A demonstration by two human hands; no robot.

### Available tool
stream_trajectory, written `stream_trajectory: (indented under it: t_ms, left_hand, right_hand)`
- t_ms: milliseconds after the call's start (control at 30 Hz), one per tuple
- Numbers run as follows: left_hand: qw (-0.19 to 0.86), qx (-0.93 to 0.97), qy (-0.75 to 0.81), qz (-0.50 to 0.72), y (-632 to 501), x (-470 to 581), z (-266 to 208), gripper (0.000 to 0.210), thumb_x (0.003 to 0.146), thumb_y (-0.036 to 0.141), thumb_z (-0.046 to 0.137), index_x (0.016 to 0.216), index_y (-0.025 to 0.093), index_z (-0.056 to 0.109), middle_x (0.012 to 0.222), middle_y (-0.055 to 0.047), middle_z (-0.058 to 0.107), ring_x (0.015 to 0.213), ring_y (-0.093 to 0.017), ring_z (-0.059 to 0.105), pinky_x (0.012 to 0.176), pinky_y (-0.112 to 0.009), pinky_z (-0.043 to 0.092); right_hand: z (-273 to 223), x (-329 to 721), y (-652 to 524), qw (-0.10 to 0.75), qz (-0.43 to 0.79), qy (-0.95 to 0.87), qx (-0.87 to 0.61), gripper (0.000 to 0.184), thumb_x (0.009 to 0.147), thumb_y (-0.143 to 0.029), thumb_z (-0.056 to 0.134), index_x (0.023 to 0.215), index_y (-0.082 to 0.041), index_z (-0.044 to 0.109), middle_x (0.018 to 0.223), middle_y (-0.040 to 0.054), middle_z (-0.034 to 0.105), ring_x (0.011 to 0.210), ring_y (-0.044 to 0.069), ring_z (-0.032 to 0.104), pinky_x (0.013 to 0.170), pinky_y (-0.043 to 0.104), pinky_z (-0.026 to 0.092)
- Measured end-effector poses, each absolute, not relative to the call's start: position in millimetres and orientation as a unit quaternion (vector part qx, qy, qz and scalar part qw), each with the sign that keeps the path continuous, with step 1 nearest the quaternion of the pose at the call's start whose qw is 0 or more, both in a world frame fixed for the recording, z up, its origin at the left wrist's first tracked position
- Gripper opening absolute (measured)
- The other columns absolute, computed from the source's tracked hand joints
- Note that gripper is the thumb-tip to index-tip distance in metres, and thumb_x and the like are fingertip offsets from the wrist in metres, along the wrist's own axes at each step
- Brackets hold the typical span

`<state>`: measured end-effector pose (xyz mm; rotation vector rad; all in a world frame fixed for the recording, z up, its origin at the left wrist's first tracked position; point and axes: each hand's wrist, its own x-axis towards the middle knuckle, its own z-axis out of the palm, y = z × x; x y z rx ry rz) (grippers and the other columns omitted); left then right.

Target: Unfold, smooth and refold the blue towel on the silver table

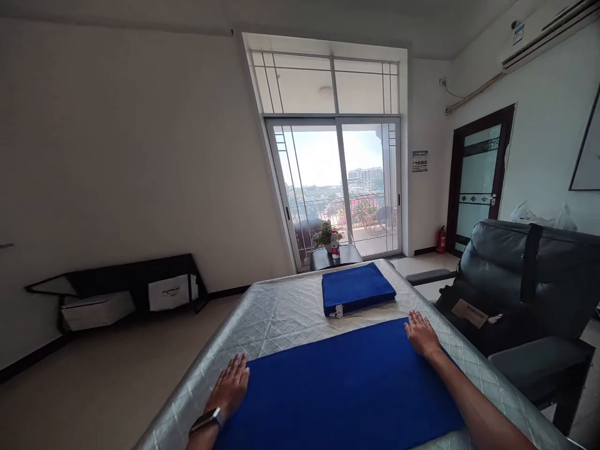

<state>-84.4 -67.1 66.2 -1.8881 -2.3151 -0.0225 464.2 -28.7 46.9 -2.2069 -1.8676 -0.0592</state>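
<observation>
Blue cloth (342,387) spread flat at near centre on a quilted silver mattress (276,319), its far edge running between the two hands; left hand (229,382) at the cloth's left edge, fingers extended and close together, palm down, gripping nothing visible; smartwatch (206,420) on that wrist; right hand (422,335) lies flat at the cloth's far right corner, fingers straight and slightly parted, likewise with nothing grasped; folded blue cloth (357,284), stacked in a thick rectangle, rests on the mattress just beyond the spread one, apart from both hands; a small white label (338,310) shows at its near edge; past the mattress's far end, a dark table (347,255) bears a water bottle (335,245), with a potted plant (324,235) just left of the bottle; right of the mattress, a black armchair (497,259) holds a black bag (457,312) on its seat.
</observation>
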Motion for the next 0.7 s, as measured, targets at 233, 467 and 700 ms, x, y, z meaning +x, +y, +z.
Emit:
stream_trajectory:
  t_ms: [233,467,700]
  left_hand:
    - [-0.019,-0.786,-0.613,-0.081,-107,63,67,0.064,0.100,0.041,0.018,0.157,0.016,0.032,0.166,-0.005,0.029,0.154,-0.019,0.022,0.128,-0.036,0.021]
    - [-0.043,-0.806,-0.587,-0.063,-135,131,27,0.063,0.098,0.029,0.014,0.157,0.015,0.029,0.166,-0.006,0.030,0.154,-0.019,0.021,0.129,-0.042,0.022]
    - [-0.031,-0.798,-0.601,-0.044,-142,119,40,0.063,0.097,0.029,0.022,0.157,0.010,0.029,0.166,-0.011,0.028,0.154,-0.022,0.021,0.128,-0.042,0.024]
  right_hand:
    - [51,334,-84,0.167,0.026,-0.765,-0.621,0.063,0.102,-0.034,0.021,0.157,-0.005,0.031,0.164,0.0145,0.028,0.153,0.024,0.021,0.126,0.042,0.014]
    - [21,266,-120,0.137,0.107,-0.818,-0.548,0.064,0.101,-0.037,0.021,0.159,-0.008,0.025,0.166,0.0112,0.020,0.155,0.023,0.015,0.126,0.046,0.014]
    - [20,271,-119,0.134,0.109,-0.814,-0.554,0.066,0.101,-0.039,0.019,0.159,-0.007,0.024,0.167,0.0111,0.019,0.155,0.023,0.013,0.126,0.045,0.011]
